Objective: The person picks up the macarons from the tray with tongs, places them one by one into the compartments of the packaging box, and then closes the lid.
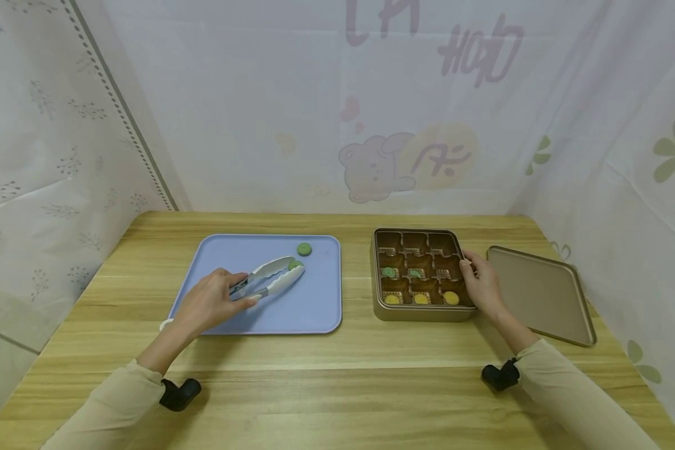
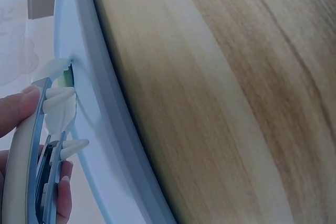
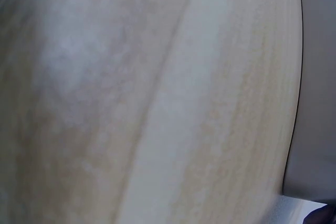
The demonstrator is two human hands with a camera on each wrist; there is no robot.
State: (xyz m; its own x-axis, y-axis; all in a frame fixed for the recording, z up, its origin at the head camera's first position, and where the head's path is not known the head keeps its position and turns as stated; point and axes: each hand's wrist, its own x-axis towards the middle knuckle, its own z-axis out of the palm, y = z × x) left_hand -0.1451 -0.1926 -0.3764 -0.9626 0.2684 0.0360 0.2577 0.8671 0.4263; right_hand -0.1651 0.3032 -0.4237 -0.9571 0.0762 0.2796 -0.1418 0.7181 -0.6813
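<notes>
My left hand (image 1: 210, 300) grips a pair of tongs (image 1: 281, 282) with white scalloped tips, low over the blue tray (image 1: 320, 306). Between the tips is a green round piece (image 1: 295, 264); in the left wrist view a sliver of green (image 2: 68, 77) shows there too. Just beyond lies another green piece (image 1: 304, 249) on the tray. My right hand (image 1: 482, 284) holds the right side of a gold box (image 1: 422, 314), thumb over its rim. The box's brown divided insert has yellow pieces (image 1: 421, 299) along the front row and green pieces (image 1: 389, 272) in two middle-row compartments.
A gold lid (image 1: 540, 290) lies on the wooden table (image 1: 337, 387) to the right of the box, close by the right forearm. Patterned cloth (image 1: 259, 125) hangs behind and at both sides of the table.
</notes>
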